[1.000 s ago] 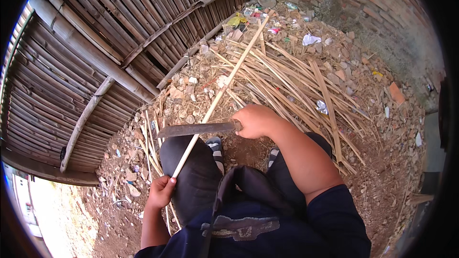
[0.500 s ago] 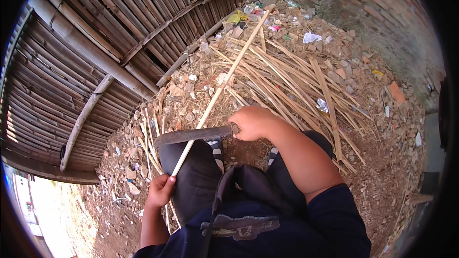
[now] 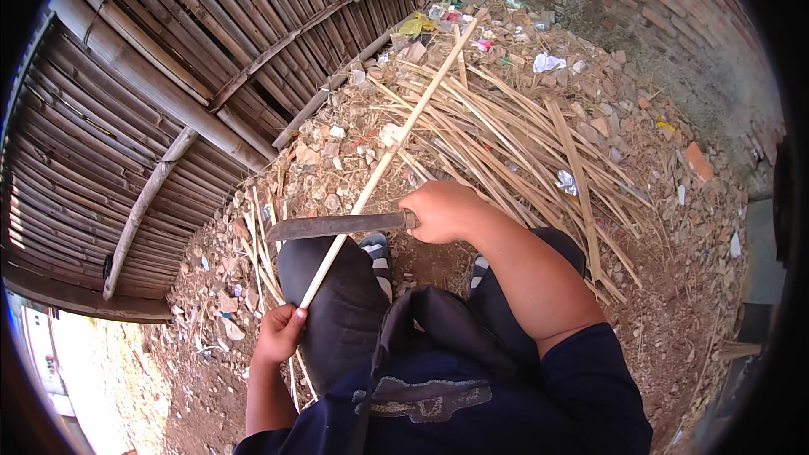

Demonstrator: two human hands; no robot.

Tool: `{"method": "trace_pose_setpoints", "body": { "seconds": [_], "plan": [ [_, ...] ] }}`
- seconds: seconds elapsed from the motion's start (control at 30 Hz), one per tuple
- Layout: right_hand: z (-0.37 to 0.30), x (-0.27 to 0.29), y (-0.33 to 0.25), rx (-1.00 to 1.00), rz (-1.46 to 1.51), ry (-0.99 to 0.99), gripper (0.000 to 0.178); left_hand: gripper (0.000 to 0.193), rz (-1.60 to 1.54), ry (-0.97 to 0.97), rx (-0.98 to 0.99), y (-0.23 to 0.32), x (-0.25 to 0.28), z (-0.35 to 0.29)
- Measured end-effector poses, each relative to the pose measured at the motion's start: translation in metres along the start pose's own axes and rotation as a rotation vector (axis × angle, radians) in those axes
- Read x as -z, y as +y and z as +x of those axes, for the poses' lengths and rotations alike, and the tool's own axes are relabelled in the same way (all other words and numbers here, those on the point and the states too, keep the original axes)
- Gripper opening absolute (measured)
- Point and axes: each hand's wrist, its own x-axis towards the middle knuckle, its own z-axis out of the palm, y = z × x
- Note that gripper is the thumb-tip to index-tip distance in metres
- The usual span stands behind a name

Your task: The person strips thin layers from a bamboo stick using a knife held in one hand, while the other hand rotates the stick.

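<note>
My left hand (image 3: 280, 334) is closed round the near end of a long pale bamboo strip (image 3: 391, 154), which slants away to the far right over my left knee. In my right hand (image 3: 440, 212) is the handle of a machete (image 3: 339, 225). Its dark, worn blade points left and lies across the strip just above the knee. Beyond my right hand a loose pile of similar bamboo strips (image 3: 506, 143) covers the ground. A few more thin strips (image 3: 263, 253) lie to the left of my left leg.
A bamboo-slat wall (image 3: 152, 118) with thick poles rises on the left. At the far right stands a brick wall (image 3: 674, 17). Rubble and litter, including a white scrap (image 3: 549, 63) and crumpled foil (image 3: 566, 183), cover the ground. My sandalled feet (image 3: 379, 265) are below.
The machete blade has shifted slightly away from me along the strip and levelled out. My left hand still holds the strip's near end, almost unmoved.
</note>
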Motion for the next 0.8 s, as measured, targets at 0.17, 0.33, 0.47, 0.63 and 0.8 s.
{"method": "trace_pose_setpoints", "body": {
  "seconds": [0.17,0.33,0.47,0.63,0.8],
  "plan": [
    [0.005,0.006,0.035,-0.125,0.115,0.056,0.029,0.041,0.040,0.015,-0.038,0.000,-0.003,0.000],
    [0.004,0.003,0.033,-0.219,0.089,0.095,0.028,0.040,0.028,0.021,-0.006,0.001,-0.003,0.001],
    [0.003,-0.003,0.009,-0.134,0.091,0.008,0.026,0.040,0.013,0.023,-0.015,0.000,-0.003,0.001],
    [0.001,0.012,0.000,-0.071,0.019,-0.017,0.026,0.040,-0.001,0.013,-0.047,-0.004,-0.002,0.001],
    [0.006,0.009,0.027,-0.264,0.080,0.159,0.025,0.045,0.066,0.040,-0.047,-0.005,-0.002,0.002]
  ]
}}
